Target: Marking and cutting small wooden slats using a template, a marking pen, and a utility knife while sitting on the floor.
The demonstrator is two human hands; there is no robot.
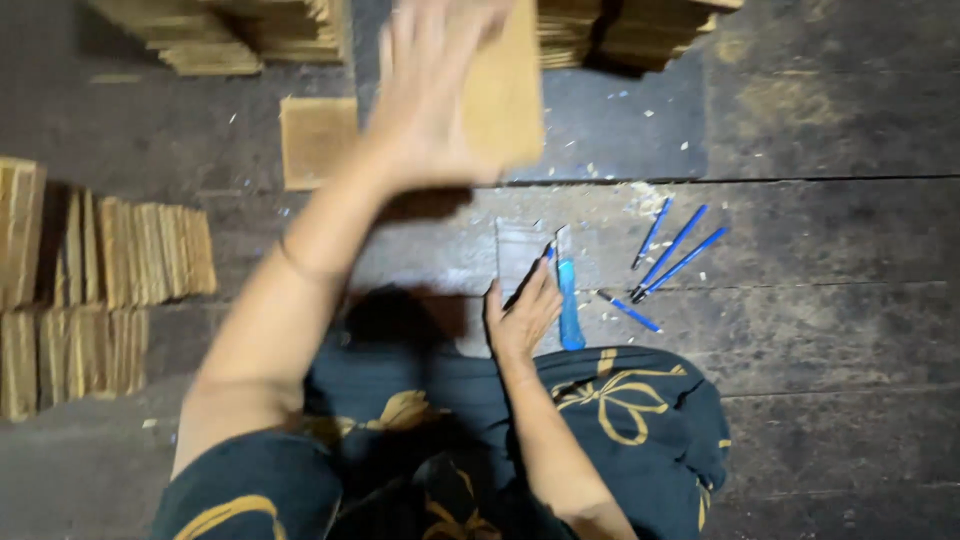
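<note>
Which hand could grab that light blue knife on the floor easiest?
The right hand, probably. It rests on the floor right beside the light blue knife, holding only a thin dark tool. The left hand is raised, gripping a wooden block.

Stacks of thin wooden pieces (105, 255) stood at the left, more stacks (230, 35) at the top. A flat wooden square (316, 140) lay on the dark plank floor (840, 330), near four blue-handled tools (665, 255).
</note>
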